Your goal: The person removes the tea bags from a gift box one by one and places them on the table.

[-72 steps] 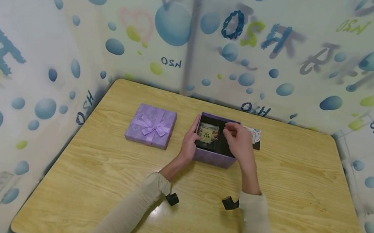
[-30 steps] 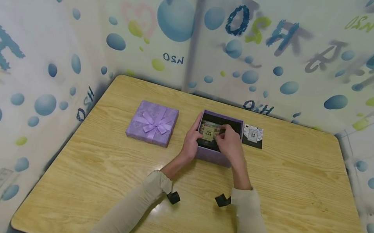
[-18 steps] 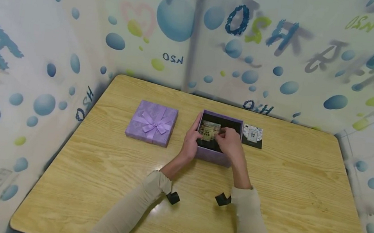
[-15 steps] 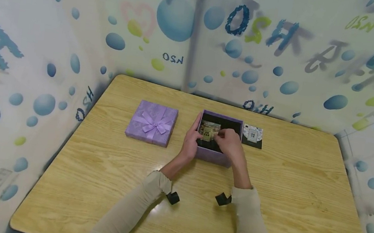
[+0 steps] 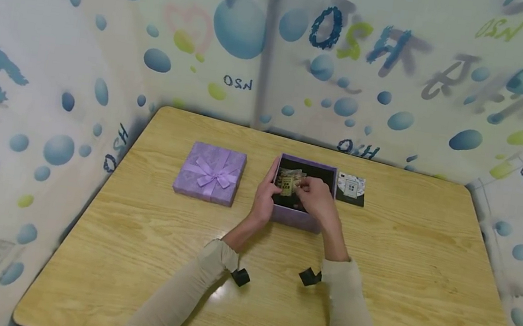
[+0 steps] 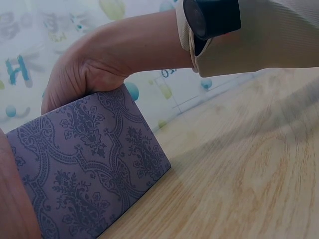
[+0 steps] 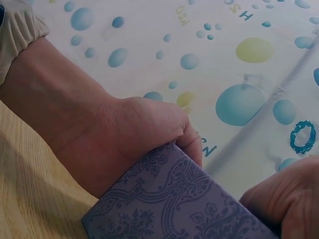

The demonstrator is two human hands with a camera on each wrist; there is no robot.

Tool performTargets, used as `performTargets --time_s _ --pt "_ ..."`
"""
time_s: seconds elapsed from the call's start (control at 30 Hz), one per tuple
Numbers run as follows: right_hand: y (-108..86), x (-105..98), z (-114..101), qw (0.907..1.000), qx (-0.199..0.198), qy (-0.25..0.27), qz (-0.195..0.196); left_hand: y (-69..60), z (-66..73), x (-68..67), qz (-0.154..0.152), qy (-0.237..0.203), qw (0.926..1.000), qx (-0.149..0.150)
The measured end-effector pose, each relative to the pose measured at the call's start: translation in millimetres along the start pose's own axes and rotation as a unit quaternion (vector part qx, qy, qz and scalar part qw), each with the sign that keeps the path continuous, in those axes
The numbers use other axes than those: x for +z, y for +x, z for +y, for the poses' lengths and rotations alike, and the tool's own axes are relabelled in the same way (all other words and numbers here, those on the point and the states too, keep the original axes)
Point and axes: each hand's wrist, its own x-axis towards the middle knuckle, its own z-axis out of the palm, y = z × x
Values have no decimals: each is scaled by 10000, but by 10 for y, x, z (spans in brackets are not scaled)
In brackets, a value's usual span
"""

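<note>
A purple patterned gift box (image 5: pixel 301 220) with a black inside stands lidless on the table. My left hand (image 5: pixel 263 202) grips its left wall, the thumb hooked over the rim. Inside, at the left, sits a small flat square packet (image 5: pixel 286 185) with a dark food-like picture and a yellow label; it looks tilted, its right side raised. My right hand (image 5: pixel 318 197) reaches into the box and pinches the packet's right edge. In the left wrist view the box wall (image 6: pixel 89 159) hides the right fingertips. The right wrist view shows the left hand (image 7: pixel 134 132) over the box rim.
The purple lid (image 5: pixel 210 173) with a ribbon bow lies left of the box. Right of the box lies a flat black-and-white square packet (image 5: pixel 351 189) with a pale label. The wooden table (image 5: pixel 427 262) meets printed fabric walls at the back and sides.
My right hand has come from the box's right side to the packet inside, whose right edge has risen. The left hand has kept its grip on the box. The head view has shifted slightly.
</note>
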Motion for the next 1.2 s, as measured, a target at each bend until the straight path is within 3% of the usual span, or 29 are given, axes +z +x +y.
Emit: performTargets --time_s 0.37,1.2 --pt "-13 6 9 9959 -306 759 388 -3 16 -13 35 122 9999 -78" --pt "-72 -91 -47 9809 -34 1835 646 -7 56 -12 7 170 9996 -243"
